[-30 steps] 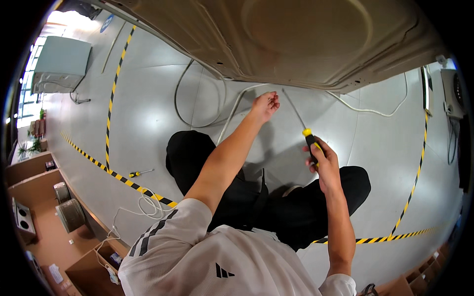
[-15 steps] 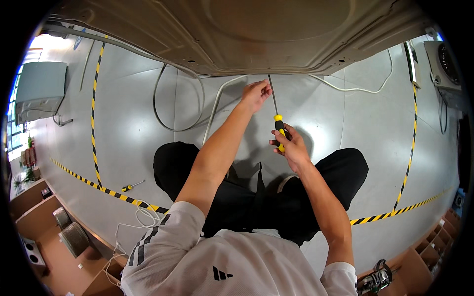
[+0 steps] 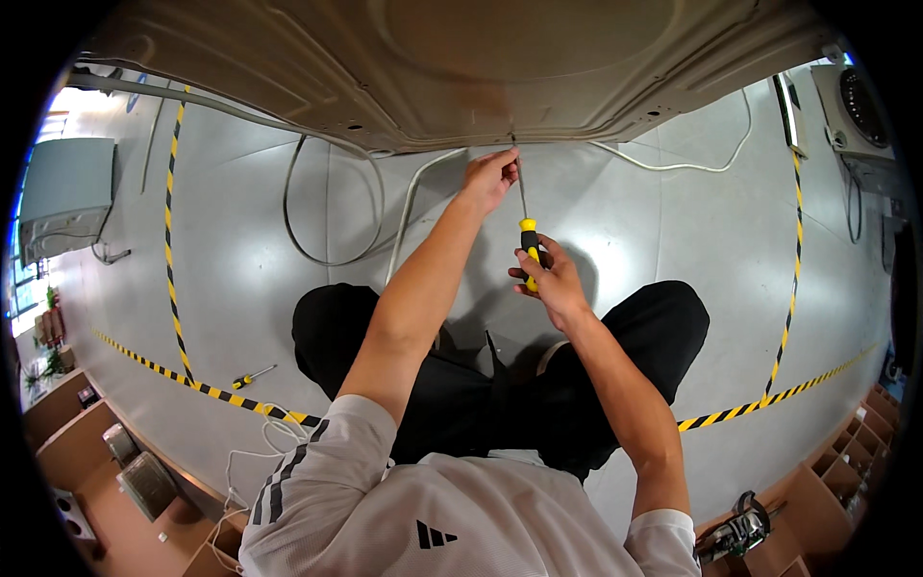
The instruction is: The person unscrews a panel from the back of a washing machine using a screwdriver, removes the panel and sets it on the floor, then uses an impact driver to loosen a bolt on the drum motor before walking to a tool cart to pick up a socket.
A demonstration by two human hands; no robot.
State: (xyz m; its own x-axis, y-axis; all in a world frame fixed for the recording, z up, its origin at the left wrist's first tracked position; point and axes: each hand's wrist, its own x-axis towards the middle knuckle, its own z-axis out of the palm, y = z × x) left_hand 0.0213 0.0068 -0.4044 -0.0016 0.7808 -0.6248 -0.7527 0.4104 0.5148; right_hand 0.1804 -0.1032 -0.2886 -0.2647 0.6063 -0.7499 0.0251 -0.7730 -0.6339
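A yellow-and-black screwdriver (image 3: 530,252) is in my right hand (image 3: 556,282), whose fingers wrap round its handle. Its long shaft points away from me, with the tip at the lower edge of a large brownish metal panel (image 3: 461,91). Beside that tip, just under the panel's edge, is my left hand (image 3: 490,181). Its thumb and fingers are pinched together close to the shaft; whether they hold the shaft or something small is hidden.
A grey hose (image 3: 408,207) and a looped cable (image 3: 286,207) lie left of my hands, a white cord (image 3: 687,167) to the right. A second screwdriver (image 3: 254,377) rests on the floor by striped tape (image 3: 173,260). Brown divided boxes (image 3: 58,413) stand behind.
The view has shifted slightly, so the scene sits a little differently. My left fingers are now nearer the panel's edge and the screwdriver tip. My right hand keeps hold of the handle.
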